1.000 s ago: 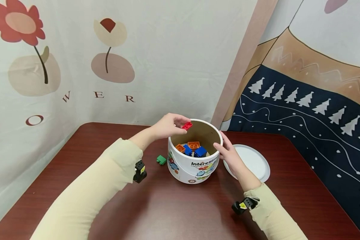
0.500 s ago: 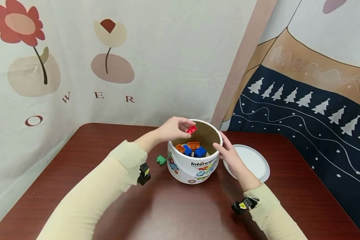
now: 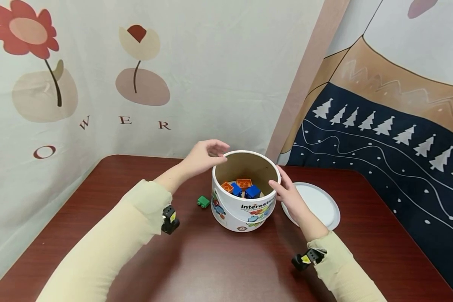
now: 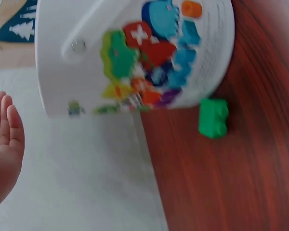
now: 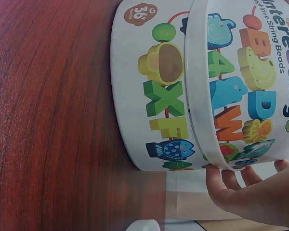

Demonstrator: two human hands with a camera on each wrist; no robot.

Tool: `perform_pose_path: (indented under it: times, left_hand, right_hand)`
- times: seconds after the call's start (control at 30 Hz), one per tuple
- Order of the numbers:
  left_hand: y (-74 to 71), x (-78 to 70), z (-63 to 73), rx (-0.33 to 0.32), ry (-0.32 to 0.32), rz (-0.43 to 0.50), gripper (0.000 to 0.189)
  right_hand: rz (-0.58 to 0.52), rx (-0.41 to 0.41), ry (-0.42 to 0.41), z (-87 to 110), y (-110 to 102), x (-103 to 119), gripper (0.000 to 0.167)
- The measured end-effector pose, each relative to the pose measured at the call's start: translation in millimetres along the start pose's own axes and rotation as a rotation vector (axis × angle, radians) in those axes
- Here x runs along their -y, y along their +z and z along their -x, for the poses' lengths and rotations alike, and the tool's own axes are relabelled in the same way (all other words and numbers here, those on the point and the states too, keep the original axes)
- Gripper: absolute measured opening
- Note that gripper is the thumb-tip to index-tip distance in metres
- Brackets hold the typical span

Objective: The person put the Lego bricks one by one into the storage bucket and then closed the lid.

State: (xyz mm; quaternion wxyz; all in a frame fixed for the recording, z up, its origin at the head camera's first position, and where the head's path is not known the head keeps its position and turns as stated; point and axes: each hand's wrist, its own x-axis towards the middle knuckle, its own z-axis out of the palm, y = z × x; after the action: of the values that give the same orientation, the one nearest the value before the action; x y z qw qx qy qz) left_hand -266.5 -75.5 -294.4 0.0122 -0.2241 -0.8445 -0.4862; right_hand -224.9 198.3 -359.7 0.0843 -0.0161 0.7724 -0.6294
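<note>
A white bucket (image 3: 230, 209) with printed toy pictures stands upright on the table. Inside it lie an orange block (image 3: 244, 183), another orange block (image 3: 227, 187) and blue blocks (image 3: 252, 191). My left hand (image 3: 204, 157) hovers at the bucket's upper left rim, fingers extended and holding nothing; in the left wrist view this hand (image 4: 6, 149) also shows loose fingers. My right hand (image 3: 288, 195) grips the bucket's right side, thumb over the rim and fingers outside. Left of the bucket, a green block (image 3: 203, 201) sits on the table.
A round white lid (image 3: 318, 203) lies flat on the brown table (image 3: 226, 264), right of the bucket and partly behind the right forearm. Printed fabric (image 3: 219, 84) hangs right behind the table's far edge.
My left hand held a red block over the bucket and moved right with it, then let it go and drew back left. The red block is out of sight now. The right hand stays put.
</note>
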Motion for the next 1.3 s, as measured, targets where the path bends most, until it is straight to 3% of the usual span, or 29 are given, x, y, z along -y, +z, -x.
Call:
perform_pose_path:
  times: [0.17, 0.4, 0.53, 0.7, 0.87, 1.07, 1.3]
  left_hand:
    - [-16.0, 22.9, 8.8, -0.082, -0.034, 0.007, 0.033]
    - [-22.0, 61.9, 26.3, -0.099, -0.104, -0.011, 0.034]
    - [-15.3, 84.5, 36.7, -0.066, -0.134, -0.024, 0.035]
    - [-4.9, 105.6, 48.5, 0.038, -0.142, -0.029, 0.039]
    - [3.9, 118.0, 54.9, 0.122, -0.154, -0.046, 0.044]
    - [17.6, 124.6, 56.8, 0.178, -0.170, -0.058, 0.046]
    - [27.1, 124.5, 58.2, 0.200, -0.197, -0.092, 0.041]
  right_hand:
    - [0.006, -0.001, -0.004, -0.2, -1.0, -0.7, 0.063]
    - [0.005, -0.004, -0.006, -0.5, -0.8, -0.5, 0.063]
    - [0.002, 0.000, -0.005, 0.6, 0.3, 0.6, 0.062]
    - [-0.002, 0.004, -0.007, 1.3, 0.3, 1.1, 0.062]
    - [-0.004, 0.001, -0.007, 1.2, -0.4, 0.9, 0.062]
    - [0.002, -0.003, -0.006, 0.2, -0.3, 0.2, 0.062]
    - [-0.003, -0.001, -0.003, -0.4, 0.5, 0.3, 0.063]
